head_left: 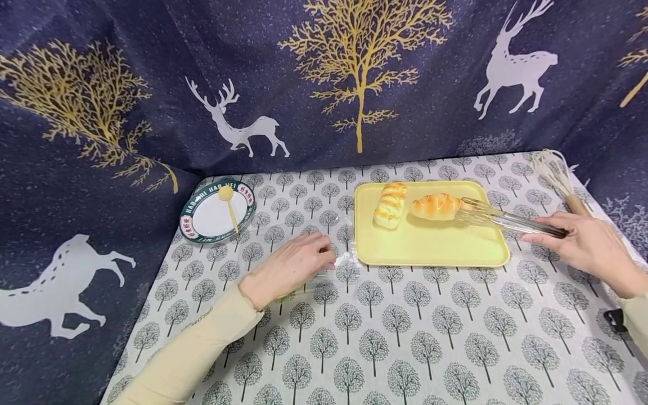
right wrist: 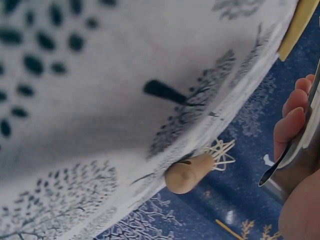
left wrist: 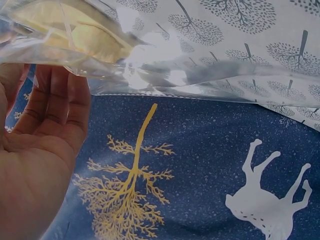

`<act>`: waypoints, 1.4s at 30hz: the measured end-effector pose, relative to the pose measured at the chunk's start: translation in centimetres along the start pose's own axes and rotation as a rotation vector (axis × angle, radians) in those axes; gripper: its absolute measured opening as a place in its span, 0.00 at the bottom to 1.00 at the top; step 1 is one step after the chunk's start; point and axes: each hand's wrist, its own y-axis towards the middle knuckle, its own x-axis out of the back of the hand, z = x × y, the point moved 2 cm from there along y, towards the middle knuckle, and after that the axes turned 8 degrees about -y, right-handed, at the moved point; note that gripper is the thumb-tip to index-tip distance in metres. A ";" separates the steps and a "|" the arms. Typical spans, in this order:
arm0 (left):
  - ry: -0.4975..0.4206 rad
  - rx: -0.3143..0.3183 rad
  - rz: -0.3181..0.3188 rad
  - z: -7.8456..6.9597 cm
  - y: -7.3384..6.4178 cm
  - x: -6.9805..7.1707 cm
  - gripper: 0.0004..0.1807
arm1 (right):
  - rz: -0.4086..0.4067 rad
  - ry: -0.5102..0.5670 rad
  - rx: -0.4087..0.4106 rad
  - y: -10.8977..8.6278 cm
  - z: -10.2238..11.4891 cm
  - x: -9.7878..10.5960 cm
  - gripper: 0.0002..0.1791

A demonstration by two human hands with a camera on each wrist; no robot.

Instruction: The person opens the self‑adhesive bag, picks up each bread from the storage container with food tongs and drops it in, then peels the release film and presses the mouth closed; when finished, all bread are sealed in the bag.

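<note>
My left hand [head_left: 293,261] pinches the edge of a clear plastic bag [left wrist: 195,75] beside the tray's left end. A yellowish piece, perhaps bread [left wrist: 95,40], shows through the plastic in the left wrist view; my forearm mostly hides it from the head view. My right hand [head_left: 589,244] grips metal tongs [head_left: 526,223] by the dark handle end. The tips of the tongs are around the right end of a golden bread roll [head_left: 434,207], which is on the yellow tray [head_left: 430,250]. Left of it, a second, braided-looking bread [head_left: 391,205] lies on the tray.
At the back left stands a green-rimmed plate [head_left: 202,225] with a yellow spoon [head_left: 230,208] lying across it. A whisk [head_left: 574,203] with a wooden handle lies behind my right hand. Dark patterned cloth [head_left: 324,124] hangs along the table's back and sides.
</note>
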 end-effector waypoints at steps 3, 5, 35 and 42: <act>0.000 0.003 0.007 0.0 0.1 0.1 0.03 | -0.073 0.025 0.047 -0.6 0.7 0.1 0.27; 0.002 0.003 0.011 0.0 0.1 0.1 0.03 | -0.161 0.039 0.121 -0.8 1.4 0.0 0.31; -0.057 0.025 0.018 0.0 0.9 0.0 0.11 | -0.286 -0.057 0.446 -1.9 17.4 -0.9 0.51; -0.038 0.035 0.018 -0.2 1.0 0.0 0.06 | -0.268 -0.054 0.463 -1.6 20.0 -1.8 0.48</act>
